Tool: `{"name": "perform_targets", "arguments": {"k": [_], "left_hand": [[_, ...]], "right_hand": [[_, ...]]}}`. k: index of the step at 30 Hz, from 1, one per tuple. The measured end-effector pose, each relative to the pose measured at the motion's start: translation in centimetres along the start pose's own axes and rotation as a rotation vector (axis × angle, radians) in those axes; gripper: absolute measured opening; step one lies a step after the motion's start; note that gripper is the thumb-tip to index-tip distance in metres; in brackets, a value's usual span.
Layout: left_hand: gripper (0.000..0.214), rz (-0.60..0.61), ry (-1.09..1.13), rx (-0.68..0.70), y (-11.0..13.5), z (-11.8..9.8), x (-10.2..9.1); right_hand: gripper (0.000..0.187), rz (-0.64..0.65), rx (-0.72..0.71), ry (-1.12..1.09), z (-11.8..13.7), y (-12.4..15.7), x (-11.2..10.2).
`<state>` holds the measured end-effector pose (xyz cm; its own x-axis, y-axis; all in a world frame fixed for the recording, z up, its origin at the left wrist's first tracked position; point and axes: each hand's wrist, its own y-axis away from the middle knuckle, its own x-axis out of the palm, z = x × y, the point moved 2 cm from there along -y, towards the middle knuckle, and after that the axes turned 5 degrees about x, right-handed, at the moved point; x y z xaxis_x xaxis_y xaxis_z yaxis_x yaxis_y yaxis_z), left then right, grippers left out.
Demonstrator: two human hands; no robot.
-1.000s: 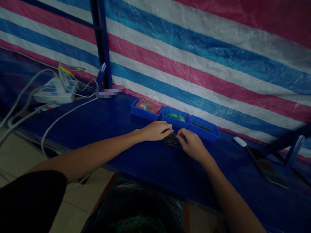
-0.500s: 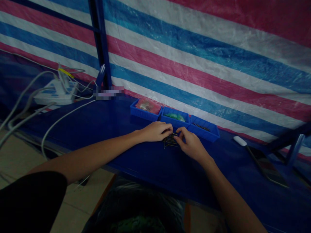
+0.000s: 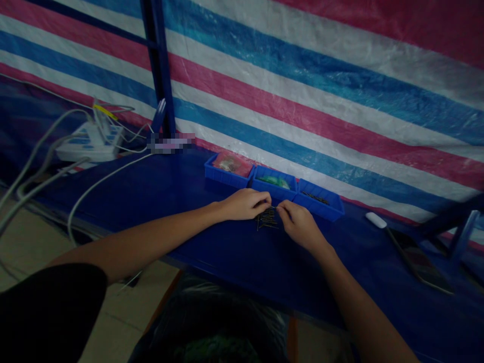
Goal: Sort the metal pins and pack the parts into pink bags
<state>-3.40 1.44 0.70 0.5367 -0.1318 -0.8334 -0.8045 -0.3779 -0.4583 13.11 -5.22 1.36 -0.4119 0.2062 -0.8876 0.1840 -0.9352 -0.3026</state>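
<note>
A small pile of thin dark screws (image 3: 267, 218) lies on the blue table between my two hands. My left hand (image 3: 246, 204) rests at the pile's left side, its thumb and fingers pinched together over the upper edge. From the right, my right hand (image 3: 297, 219) closes thumb and forefinger on the end of one screw, which spans the gap towards my left fingertips. Whether the left fingers grip that same screw is too small and dark to tell. Just behind the hands, a blue bin (image 3: 321, 201) holds more dark screws.
Two more blue bins stand in the row: one with a green-tinted bag (image 3: 274, 180), one with a reddish bag (image 3: 231, 164). A phone (image 3: 418, 259) and a white oval object (image 3: 375, 220) lie right. A power strip (image 3: 91, 143) with cables sits left. Striped sheeting (image 3: 302, 101) hangs behind.
My right thumb and forefinger have come together on the end of a screw; before, they were apart above the pile. My left hand has stayed nearly in place.
</note>
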Motion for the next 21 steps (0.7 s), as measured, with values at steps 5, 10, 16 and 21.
{"name": "perform_targets", "arguments": {"k": [5,10,16,21], "left_hand": [[0.019,0.000,-0.023,-0.009,0.03,-0.13,-0.16],[0.020,0.013,-0.012,0.003,-0.06,-0.26,-0.25],[0.023,0.009,-0.003,0.005,-0.09,-0.33,-0.31],[0.024,-0.003,-0.020,0.012,-0.06,-0.30,-0.29]], "right_hand": [[0.012,0.011,0.032,-0.075,0.09,0.05,0.13],[0.008,0.007,0.009,-0.060,0.11,0.03,0.05],[0.016,-0.068,0.031,0.019,-0.08,0.05,0.02],[0.017,-0.050,0.042,-0.018,0.02,0.07,-0.04]]}}
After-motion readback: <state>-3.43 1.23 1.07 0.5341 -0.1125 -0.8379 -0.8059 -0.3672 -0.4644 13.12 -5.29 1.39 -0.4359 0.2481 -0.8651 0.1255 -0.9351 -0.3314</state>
